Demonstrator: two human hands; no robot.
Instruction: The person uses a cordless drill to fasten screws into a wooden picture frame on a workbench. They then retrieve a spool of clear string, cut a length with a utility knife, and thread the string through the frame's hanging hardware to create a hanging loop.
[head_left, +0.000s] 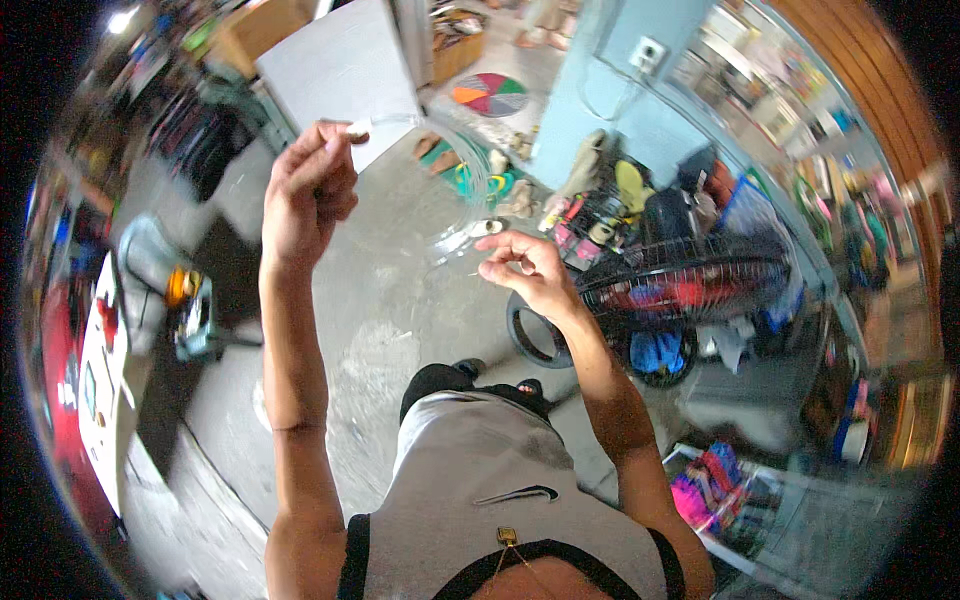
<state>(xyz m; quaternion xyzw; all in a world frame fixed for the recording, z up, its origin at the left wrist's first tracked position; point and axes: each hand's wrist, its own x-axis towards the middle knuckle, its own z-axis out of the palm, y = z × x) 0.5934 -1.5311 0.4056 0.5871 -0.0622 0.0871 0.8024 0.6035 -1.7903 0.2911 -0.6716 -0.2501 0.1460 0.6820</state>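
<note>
Clear tubing [470,165] arcs between both raised hands; left hand [308,190] pinches its upper end; right hand [525,268] pinches the lower end, above the concrete floor [390,300].

Both arms are raised in front of the chest. The left hand [308,195] is held higher, its fingers pinched together. The right hand [528,272] is held lower, fingertips pinched, wrist bent.

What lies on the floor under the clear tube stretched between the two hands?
Under the clear tube lies bare grey concrete floor, with sandals farther back. The left hand and right hand hide the tube's ends.
</note>
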